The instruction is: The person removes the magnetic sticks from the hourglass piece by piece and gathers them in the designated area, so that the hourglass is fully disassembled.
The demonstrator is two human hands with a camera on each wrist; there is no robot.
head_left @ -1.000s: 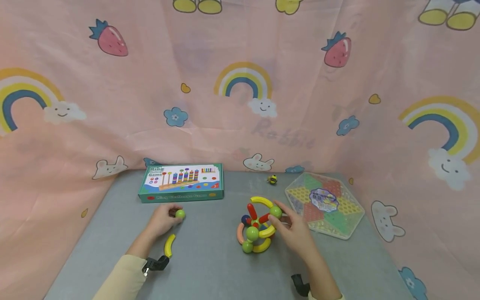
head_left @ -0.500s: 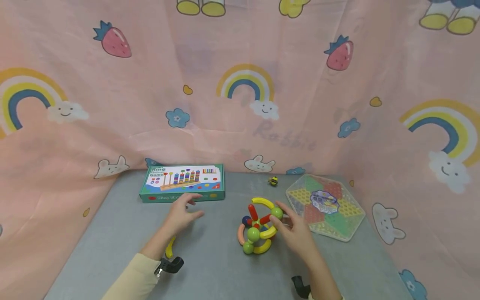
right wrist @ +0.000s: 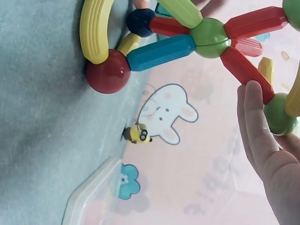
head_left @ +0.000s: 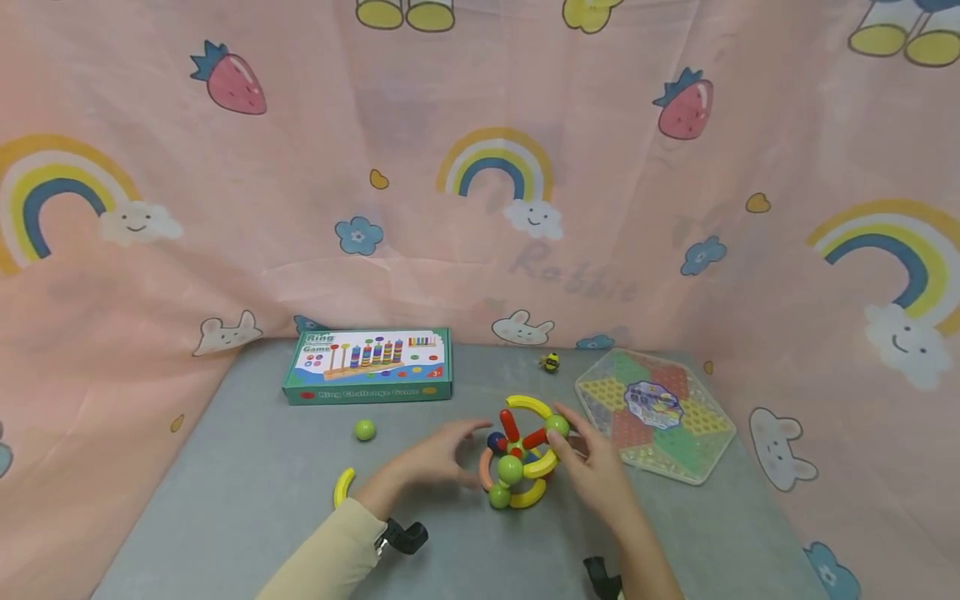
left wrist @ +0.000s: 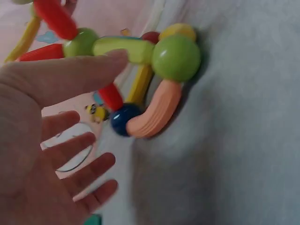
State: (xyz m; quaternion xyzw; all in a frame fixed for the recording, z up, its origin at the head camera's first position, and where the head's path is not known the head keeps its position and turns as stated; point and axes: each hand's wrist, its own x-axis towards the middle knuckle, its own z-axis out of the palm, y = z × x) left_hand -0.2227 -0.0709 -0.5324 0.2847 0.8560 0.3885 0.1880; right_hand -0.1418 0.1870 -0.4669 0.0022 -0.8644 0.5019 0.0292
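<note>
1. Landmark: a ball-and-rod toy structure of coloured plastic sticks, curved pieces and green, red and blue balls stands on the grey felt table top, near the middle of the table.
2. Left hand: positioned just left of the structure, fingers spread wide and nearly straight. In the left wrist view the thumb lies against a yellow-green rod; the other fingers grip nothing.
3. Right hand: positioned just right of the structure. In the right wrist view a fingertip presses a red rod beside a green ball at the upper right of the structure. Whether the fingers close round that ball cannot be told.
4. Loose green ball: on the table, well left of the structure, apart from both hands.
5. Loose yellow curved plastic piece: left of the structure, nearer the viewer than the loose ball.
6. Teal cardboard ring-game box: behind and left of the structure.
7. Hexagonal clear plastic checkers board: right of the structure.
8. Small yellow figure: behind the structure, near the pink printed curtain.
</note>
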